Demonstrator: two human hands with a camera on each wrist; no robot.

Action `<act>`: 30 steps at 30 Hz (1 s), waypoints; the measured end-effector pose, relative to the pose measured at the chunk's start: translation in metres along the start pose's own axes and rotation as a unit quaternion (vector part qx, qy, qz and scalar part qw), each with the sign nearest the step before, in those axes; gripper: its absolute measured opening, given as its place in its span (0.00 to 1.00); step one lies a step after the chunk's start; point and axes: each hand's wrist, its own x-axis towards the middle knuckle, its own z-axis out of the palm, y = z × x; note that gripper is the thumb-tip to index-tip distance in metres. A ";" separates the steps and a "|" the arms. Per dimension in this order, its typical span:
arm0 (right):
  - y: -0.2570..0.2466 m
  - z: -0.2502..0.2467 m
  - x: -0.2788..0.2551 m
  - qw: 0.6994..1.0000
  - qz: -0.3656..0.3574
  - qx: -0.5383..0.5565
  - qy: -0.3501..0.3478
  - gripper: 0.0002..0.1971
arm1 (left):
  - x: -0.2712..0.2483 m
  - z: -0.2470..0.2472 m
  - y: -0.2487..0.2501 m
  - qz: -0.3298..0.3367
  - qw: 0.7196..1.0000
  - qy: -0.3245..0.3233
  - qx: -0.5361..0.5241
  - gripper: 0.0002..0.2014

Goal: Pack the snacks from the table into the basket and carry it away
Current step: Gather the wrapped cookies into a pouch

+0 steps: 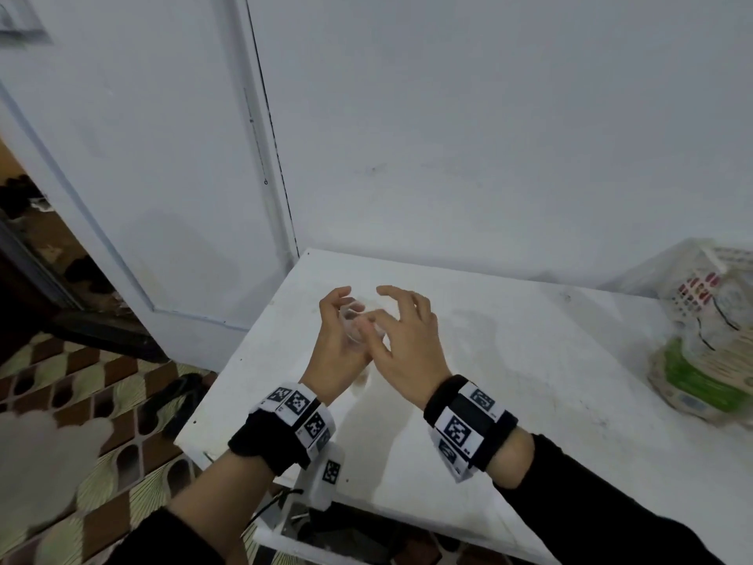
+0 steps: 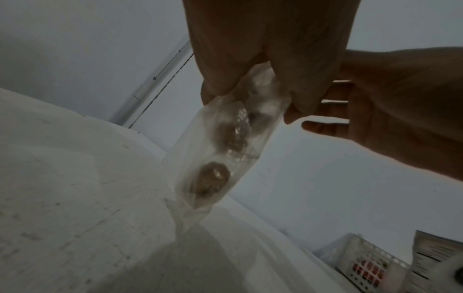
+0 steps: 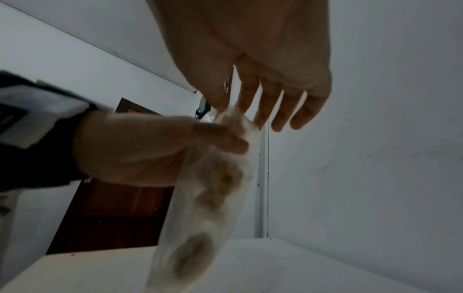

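1. Wall (image 1: 489,116): pale, plain, seen behind the desk; a white door (image 1: 134,157) is set to its left.
2. Floor (image 1: 81,381): patterned brown and cream tiles, seen left of the desk.
3. Desk (image 1: 509,381): white top, scuffed, pushed into the corner against the wall.
4. Basket (image 1: 692,303): pale, perforated, stood at the desk's right end near the wall. Packets are already held in it, one with a green band (image 1: 692,377); red is glimpsed through the holes. The basket is blurred, so little more can be told.
5. Left hand (image 1: 338,352): raised above the middle of the desk. Grip: the fingers are curled round the upper end of a clear bag (image 2: 225,158), which is held. A marker band (image 1: 297,418) is worn on the wrist.
6. Right hand (image 1: 407,344): held just beside the left. Grip: the top of the same bag is pinched between thumb and forefinger, as the right wrist view shows; the other three fingers are spread loose and touch nothing.
7. Bag: narrow, transparent, hung downward from both hands above the desk, well apart from the basket. Whether its lower tip touches the desk cannot be told.
8. Snacks (image 2: 213,182): small brown lumps are seen inside the bag, one near the bottom, more higher up.
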 end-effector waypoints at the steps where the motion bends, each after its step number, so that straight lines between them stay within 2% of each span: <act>1: -0.001 -0.001 -0.001 0.999 0.008 -0.012 -0.032 0.22 | 0.000 0.001 0.001 0.009 1.000 -0.008 0.005 0.37; 3: -0.004 -0.005 -0.002 0.993 0.033 -0.005 -0.115 0.25 | 0.000 0.004 0.001 0.024 0.999 -0.018 0.026 0.36; 6: -0.002 -0.015 0.001 0.983 0.074 0.047 -0.163 0.26 | -0.002 0.010 0.002 0.020 0.999 -0.022 0.025 0.39; 8: 0.005 -0.019 0.000 0.982 0.070 0.094 -0.149 0.21 | -0.002 0.012 0.003 0.007 1.000 -0.008 0.010 0.40; 10: 0.013 -0.020 -0.004 0.978 0.087 0.171 -0.086 0.10 | 0.000 0.012 0.002 0.002 1.000 0.013 0.021 0.46; 11: 0.015 -0.021 -0.007 0.967 0.112 0.220 -0.065 0.09 | 0.001 0.012 0.002 -0.006 0.999 0.018 0.030 0.49; 14: 0.022 -0.025 -0.011 0.925 0.172 0.326 -0.092 0.11 | 0.002 0.015 0.005 -0.029 0.996 0.006 0.088 0.57; 17: 0.031 -0.030 -0.011 0.935 0.140 0.298 -0.130 0.05 | 0.000 0.016 0.007 -0.007 0.982 -0.052 0.181 0.58; 19: 0.040 -0.039 -0.009 0.943 0.134 0.278 -0.128 0.03 | -0.003 0.010 0.009 -0.016 0.982 -0.084 0.169 0.52; 22: 0.052 -0.057 -0.007 0.949 0.119 0.271 -0.109 0.02 | -0.001 -0.002 0.017 -0.001 0.986 -0.105 0.128 0.29; 24: 0.056 -0.067 -0.007 0.946 0.110 0.284 -0.110 0.01 | 0.001 -0.002 0.024 -0.014 0.990 -0.124 0.066 0.18; 26: 0.057 -0.075 -0.008 0.942 0.104 0.297 -0.113 0.01 | 0.005 0.004 0.032 -0.040 0.990 -0.135 0.010 0.14; 28: 0.060 -0.079 -0.009 0.936 0.109 0.314 -0.112 0.02 | 0.009 0.012 0.040 -0.053 0.990 -0.127 -0.003 0.16; 30: 0.063 -0.083 -0.010 0.928 0.123 0.334 -0.109 0.11 | 0.012 0.019 0.048 -0.043 0.989 -0.138 0.014 0.12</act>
